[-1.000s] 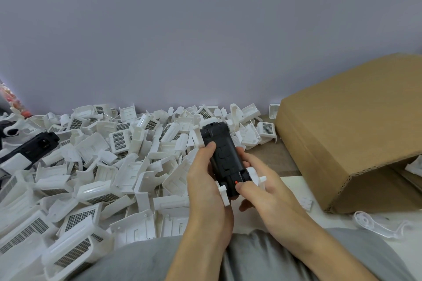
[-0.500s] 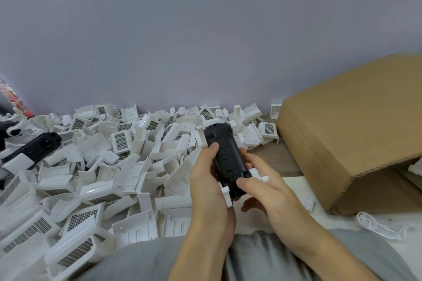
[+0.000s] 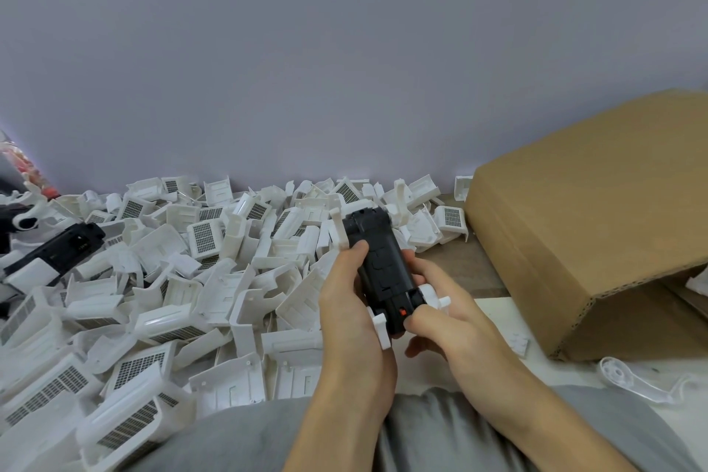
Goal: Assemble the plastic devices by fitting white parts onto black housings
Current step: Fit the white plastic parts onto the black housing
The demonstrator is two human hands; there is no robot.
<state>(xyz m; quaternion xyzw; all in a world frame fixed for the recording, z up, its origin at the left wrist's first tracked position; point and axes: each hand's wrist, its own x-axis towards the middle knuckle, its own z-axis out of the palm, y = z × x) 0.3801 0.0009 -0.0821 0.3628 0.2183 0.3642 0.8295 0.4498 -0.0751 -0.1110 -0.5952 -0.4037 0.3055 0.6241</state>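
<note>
Black housing smooth, oblong | left hand, right hand fingers grasping it

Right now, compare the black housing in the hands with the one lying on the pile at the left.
The held housing is gripped by both the left hand and right hand; the left housing lies untouched on white parts. The held one points away; the other lies slanted. Both are black with white pieces attached.

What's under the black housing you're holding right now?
White part pieces poke out beside the black housing near both hands, left hand and right hand. How they join underneath is hidden by the housing and fingers.
</note>
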